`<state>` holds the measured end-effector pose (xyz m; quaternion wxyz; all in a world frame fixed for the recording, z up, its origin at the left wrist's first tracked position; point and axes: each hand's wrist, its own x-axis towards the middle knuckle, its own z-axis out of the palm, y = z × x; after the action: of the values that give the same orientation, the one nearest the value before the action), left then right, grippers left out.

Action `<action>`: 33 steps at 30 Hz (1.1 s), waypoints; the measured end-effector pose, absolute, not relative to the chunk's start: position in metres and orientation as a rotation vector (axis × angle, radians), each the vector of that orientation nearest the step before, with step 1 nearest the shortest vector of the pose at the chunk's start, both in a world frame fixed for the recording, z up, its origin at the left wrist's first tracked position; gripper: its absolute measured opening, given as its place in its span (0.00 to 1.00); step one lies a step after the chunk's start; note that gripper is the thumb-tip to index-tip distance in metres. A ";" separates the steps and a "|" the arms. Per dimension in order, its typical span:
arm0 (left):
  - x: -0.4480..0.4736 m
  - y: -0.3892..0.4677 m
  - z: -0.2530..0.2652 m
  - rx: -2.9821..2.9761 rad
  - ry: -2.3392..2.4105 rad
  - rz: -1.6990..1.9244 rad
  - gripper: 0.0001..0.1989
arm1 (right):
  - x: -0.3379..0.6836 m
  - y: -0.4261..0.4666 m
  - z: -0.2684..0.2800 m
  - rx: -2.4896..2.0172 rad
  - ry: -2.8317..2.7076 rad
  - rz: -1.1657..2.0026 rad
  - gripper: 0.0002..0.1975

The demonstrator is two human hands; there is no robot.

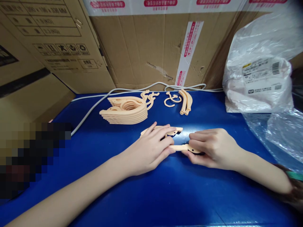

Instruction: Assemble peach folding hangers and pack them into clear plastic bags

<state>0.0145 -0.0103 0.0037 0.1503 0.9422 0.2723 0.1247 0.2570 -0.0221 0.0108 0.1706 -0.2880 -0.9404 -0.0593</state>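
I seem to be steadying a cream piece (179, 148) pinched between my left fingers (167, 152) and right fingers (199, 145), which calls for even pressure.

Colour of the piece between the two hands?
The piece is pale peach; shows in the head view, the only one.

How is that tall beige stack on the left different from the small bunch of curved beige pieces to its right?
The tall stack has many layers; the small bunch shows only a few pieces. The stack's layers bend around an opening, while the bunch's pieces are slim, gently curved strips. The stack spreads sideways; the bunch runs mostly front to back. Both are beige and rest on the blue tabletop.
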 end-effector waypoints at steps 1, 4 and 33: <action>0.014 -0.009 0.005 2.685 0.798 0.368 0.13 | 0.258 -0.022 0.011 -0.805 -2.681 -0.133 0.20; 0.011 -0.006 0.007 2.560 0.857 0.435 0.12 | 0.260 -0.022 0.013 -0.754 -2.705 0.010 0.18; 0.008 -0.001 0.001 2.474 1.025 0.697 0.15 | 0.265 -0.014 0.022 -0.998 -2.607 -0.340 0.21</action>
<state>0.0085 -0.0005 0.0006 0.1863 0.8784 0.3639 0.2477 0.2646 -0.0140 0.0221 0.1640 -0.3502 -0.9145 -0.1191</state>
